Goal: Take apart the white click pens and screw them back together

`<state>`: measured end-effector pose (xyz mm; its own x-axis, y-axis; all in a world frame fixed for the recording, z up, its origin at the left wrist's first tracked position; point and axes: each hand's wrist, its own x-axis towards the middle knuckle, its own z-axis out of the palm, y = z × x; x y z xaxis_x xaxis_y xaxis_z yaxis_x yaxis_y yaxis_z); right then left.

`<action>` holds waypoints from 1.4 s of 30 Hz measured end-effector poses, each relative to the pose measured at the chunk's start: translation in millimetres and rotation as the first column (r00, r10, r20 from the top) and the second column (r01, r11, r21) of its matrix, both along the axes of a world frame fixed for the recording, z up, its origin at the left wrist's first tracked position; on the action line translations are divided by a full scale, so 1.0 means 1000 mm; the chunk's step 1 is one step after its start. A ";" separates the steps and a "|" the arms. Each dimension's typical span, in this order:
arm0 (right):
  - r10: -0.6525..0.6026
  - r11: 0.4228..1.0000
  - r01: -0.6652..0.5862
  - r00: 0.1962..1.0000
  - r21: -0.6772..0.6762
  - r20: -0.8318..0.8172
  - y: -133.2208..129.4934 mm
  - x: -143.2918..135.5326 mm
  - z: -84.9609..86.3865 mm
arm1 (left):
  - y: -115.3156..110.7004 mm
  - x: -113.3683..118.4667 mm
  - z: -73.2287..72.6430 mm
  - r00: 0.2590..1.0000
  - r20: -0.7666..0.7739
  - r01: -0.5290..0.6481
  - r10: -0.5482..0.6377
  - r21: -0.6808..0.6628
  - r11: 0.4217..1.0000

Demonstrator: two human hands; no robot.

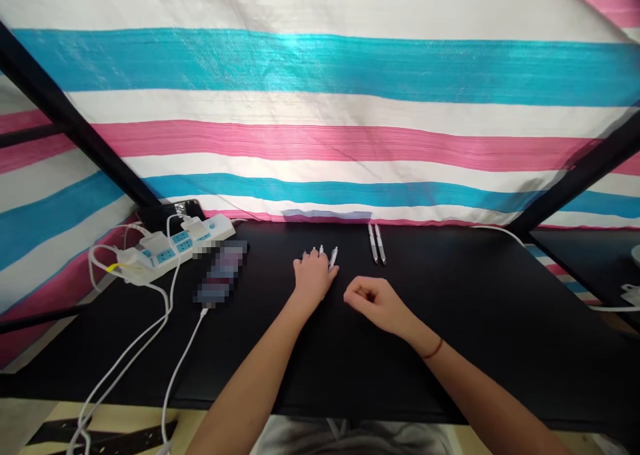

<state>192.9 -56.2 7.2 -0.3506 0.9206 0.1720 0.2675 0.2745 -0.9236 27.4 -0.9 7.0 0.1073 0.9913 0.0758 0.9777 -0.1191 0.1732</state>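
My left hand [312,278] rests palm down on the black table [475,348]. Its fingers are bent over several slim white pens, and the pens' ends stick out past the fingertips. One white pen [333,256] shows between the thumb and the index finger; most of the others are hidden beneath the hand. To the right, my right hand [373,302] hovers at or just above the table, curled into a loose fist. Nothing shows inside it. Beyond it, two white pens with grey grips [377,244] lie side by side, touching neither hand.
A white power strip [183,245] with plugs and cables [173,368] occupies the left side. Nearby lies a phone with a blurred screen [221,273], joined to a cable. A dark device [170,214] sits behind the strip. Striped sheeting [320,142] and black frame bars [580,172] enclose the table.
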 end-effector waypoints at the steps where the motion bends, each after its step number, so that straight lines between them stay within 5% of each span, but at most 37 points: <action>1: -0.041 0.999 0.041 0.999 0.013 -0.006 0.005 0.000 -0.003 | 0.000 0.001 -0.001 1.000 0.006 0.017 -0.017 0.004 1.000; 6: -0.392 0.912 0.393 0.919 0.122 -0.032 0.031 0.013 -0.015 | 0.000 0.005 0.005 0.949 0.151 0.262 -0.278 0.119 0.958; 10: -0.373 0.926 0.375 0.927 0.047 -0.049 0.042 0.022 -0.021 | -0.002 0.007 0.011 0.827 0.284 0.443 -0.485 0.202 0.874; 15: -0.373 0.928 0.345 0.882 -0.143 -0.290 0.047 0.029 -0.019 | 0.000 0.007 0.005 0.819 0.372 0.424 -0.437 0.120 0.898; 21: -0.382 0.922 0.339 0.870 -0.185 -0.311 0.054 0.036 -0.022 | 0.008 0.005 -0.002 0.835 0.337 0.415 -0.436 0.137 0.900; 30: -0.243 0.968 0.253 0.921 -0.008 -0.304 0.054 0.046 -0.018 | 0.013 0.005 -0.005 0.789 0.450 0.409 -0.419 0.124 0.904; 36: -0.335 0.942 0.299 0.818 -0.154 -0.468 0.061 0.054 -0.016 | 0.015 -0.002 -0.004 0.788 0.437 0.370 -0.433 0.226 0.901; 42: -0.507 0.859 0.423 0.780 -0.288 -0.367 0.066 0.057 -0.014 | 0.012 0.000 -0.001 0.821 0.365 0.326 -0.439 0.331 0.886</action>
<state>249.7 9.3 -6.4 0.1956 0.9805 0.0161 -0.1012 0.0365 -0.9942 27.0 11.5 6.2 0.3760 0.8192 0.4330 0.6831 -0.5608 0.4678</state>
